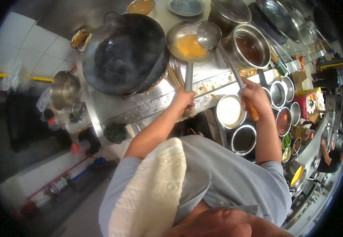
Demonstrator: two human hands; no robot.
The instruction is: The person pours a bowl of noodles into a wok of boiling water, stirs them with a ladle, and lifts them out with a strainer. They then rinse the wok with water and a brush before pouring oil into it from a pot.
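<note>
My left hand (pixel 184 98) is closed around the handle of a perforated skimmer (pixel 175 39). Yellow-orange food or liquid (pixel 190 46) shows in the middle of its bowl. In my right hand (pixel 255 98) is a long ladle (pixel 209 35), gripped near its wooden end. The ladle's metal bowl overlaps the right side of the skimmer in this view. Left of the skimmer sits a large dark wok (pixel 126 55), with faint steam over it. A bamboo wok brush (pixel 174 75) lies between the wok and the skimmer's handle.
A pot of brown liquid (pixel 252 48) stands right of the ladle. Below my right hand are a container of white contents (pixel 230 111) and one of dark liquid (pixel 243 140). Several seasoning tins line the right. Another person (pixel 330 158) is at the far right.
</note>
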